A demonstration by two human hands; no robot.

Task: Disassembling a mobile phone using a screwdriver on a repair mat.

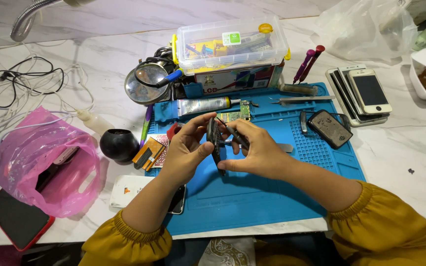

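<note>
Head view: we work over the blue ribbed silicone mat (pixel 272 197) on the marble table (pixel 410 162). Our left hand (pixel 186 150) pinches a dark slim phone (pixel 214 143) edge-on above the mat; our right hand (pixel 257 150) steadies it and pinches a thin tool (pixel 233 134). Risk: tool slips on the smooth edge, or the phone drops.
</note>
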